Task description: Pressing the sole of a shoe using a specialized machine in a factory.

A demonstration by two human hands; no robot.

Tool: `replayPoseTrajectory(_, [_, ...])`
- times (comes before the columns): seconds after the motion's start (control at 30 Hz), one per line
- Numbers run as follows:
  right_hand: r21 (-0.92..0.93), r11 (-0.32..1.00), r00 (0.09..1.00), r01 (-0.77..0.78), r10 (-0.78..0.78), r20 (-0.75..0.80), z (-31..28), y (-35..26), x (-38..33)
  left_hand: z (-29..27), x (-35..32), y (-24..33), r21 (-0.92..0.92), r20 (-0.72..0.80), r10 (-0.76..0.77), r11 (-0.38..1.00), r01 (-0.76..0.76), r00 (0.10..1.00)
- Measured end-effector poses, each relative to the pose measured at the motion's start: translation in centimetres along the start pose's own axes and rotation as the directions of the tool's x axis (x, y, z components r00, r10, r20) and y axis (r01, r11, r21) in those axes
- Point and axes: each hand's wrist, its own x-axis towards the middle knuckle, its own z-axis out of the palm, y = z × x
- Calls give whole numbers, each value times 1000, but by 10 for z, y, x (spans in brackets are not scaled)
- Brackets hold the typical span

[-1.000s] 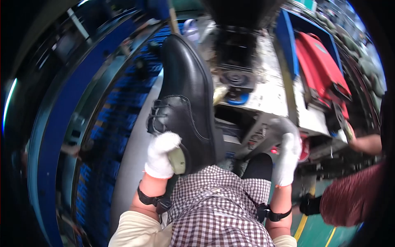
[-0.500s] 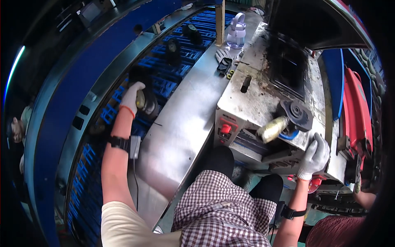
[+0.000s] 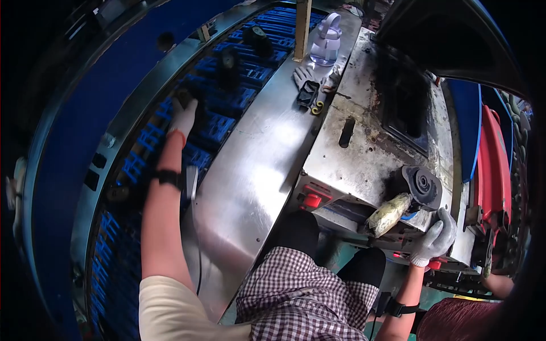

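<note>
My left hand (image 3: 183, 118), in a pale glove with an orange cuff, reaches over the blue slatted conveyor (image 3: 213, 125). Its fingertips meet a dark, blurred object there, and I cannot make out whether they grip it. My right hand (image 3: 433, 241), also gloved, rests at the front right edge of the pale, stained machine (image 3: 361, 162), thumb apart from the fingers and nothing visible in it. Close by stands a dark round fitting (image 3: 422, 184) with a handle wrapped in yellowish material (image 3: 389, 215).
Between conveyor and machine runs a metal ledge (image 3: 250, 159). On it stand a lilac bottle (image 3: 326, 42), spare gloves (image 3: 303, 75) and a small black item (image 3: 307, 94). Dark rounded objects (image 3: 228, 65) sit on the conveyor. A red panel (image 3: 493, 165) and another person's arm (image 3: 499, 284) are at right.
My left hand has moved farther away along the conveyor, off the dark object with a yellowish patch that it was touching. My right hand stays at the machine's edge. The view has shifted slightly.
</note>
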Motion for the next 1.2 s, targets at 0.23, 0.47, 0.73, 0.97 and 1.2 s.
replayPoseTrajectory(0.23, [-55,998,1000,8,-9,-26,-14,5,-2,-171,-128,-54,300,-653,89,942,149,752])
replayPoseTrajectory(0.47, [1,999,998,34,-33,-60,-2,-26,19,-216,-113,-192,-647,-95,-581,653,394,808])
replayPoseTrajectory(0.73, [-25,1000,999,-10,9,-49,-23,-15,17,-225,-115,-252,231,-224,139,969,-86,965])
replayPoseTrajectory(0.97, [21,1000,998,-3,4,-57,-29,-22,19,-219,-198,-228,-943,3,-520,282,175,854])
replayPoseTrajectory(1.2, [340,927,982,-156,183,-46,-38,-37,36,-146,-218,-121,-957,264,-140,-159,241,954])
